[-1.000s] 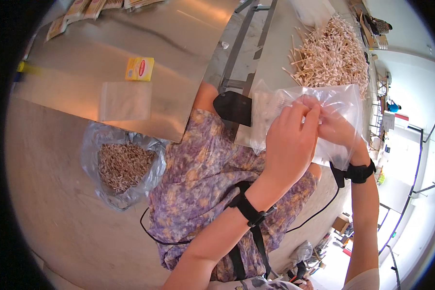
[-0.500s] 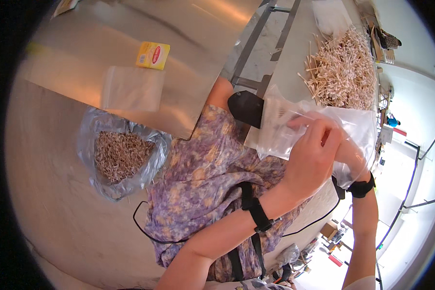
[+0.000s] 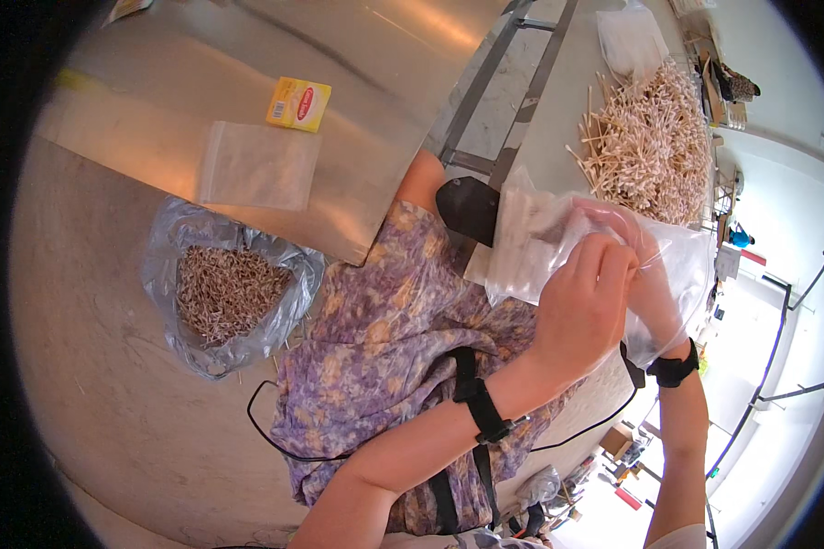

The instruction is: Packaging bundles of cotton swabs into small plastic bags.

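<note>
the left hand [image 3: 584, 304] is bunching its fingers tighter than half a second ago, pinching the clear plastic bag [image 3: 690, 254] beside the cotton swab pile [image 3: 652, 151]; the right hand [image 3: 624, 222] is curving within or behind it, hold unclear.

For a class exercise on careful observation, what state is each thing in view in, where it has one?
Clear bag: wrinkled, raised
Left hand: closed, pinching at the bag
Right hand: seen through the plastic, grip unclear
Flat pouch: lying flat on the metal table
Yellow box: lying down, apparently closed
Swab pile: loose, heaped
Floor bag: open, holding loose sticks
Wrist straps: wrapped around both wrists
</note>
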Motion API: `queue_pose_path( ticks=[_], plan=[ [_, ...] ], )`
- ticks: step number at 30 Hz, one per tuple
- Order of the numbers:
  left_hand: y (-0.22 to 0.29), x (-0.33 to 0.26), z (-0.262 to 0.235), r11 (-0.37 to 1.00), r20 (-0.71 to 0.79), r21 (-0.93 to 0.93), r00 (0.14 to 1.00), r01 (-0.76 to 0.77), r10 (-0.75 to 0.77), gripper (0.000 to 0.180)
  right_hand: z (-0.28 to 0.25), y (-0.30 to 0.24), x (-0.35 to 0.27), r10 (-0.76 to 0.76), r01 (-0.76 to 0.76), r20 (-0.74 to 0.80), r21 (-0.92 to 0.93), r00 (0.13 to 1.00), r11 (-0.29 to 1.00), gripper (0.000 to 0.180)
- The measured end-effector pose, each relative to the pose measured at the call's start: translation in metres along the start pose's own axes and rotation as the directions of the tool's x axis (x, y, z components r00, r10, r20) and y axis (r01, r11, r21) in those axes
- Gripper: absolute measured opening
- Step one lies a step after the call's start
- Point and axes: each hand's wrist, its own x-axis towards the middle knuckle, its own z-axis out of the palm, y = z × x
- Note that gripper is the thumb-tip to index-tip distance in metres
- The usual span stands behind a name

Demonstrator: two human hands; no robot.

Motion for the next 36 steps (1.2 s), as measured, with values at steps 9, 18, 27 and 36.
queue_pose_path(
  ticks=[9, 18, 27, 36],
  plan=[
    [-0.002, -0.001, -0.001, 1.000, 0.005, -0.009, 1.000, 0.016, -0.016, 0.013, -0.013, -0.011, 0.002, -0.005, 0.052, 0.096, -0.503, 0.995, 0.863, 0.045],
    [-0.003, 0.000, -0.002, 1.000, 0.001, -0.017, 1.000, 0.005, -0.005, 0.010, -0.014, -0.004, -0.001, -0.008, 0.048, 0.107, -0.379, 0.994, 0.924, 0.046],
    [-0.005, 0.002, -0.004, 1.000, 0.009, -0.011, 1.000, 0.000, 0.000, 0.011, -0.026, -0.004, -0.009, -0.062, 0.052, -0.010, -0.435, 0.998, 0.899, 0.038],
    [-0.004, 0.001, -0.002, 0.998, -0.022, -0.012, 0.998, -0.065, 0.064, 0.019, -0.025, -0.014, -0.010, -0.428, 0.231, -0.021, -0.816, 0.904, 0.530, 0.030]
  ],
)
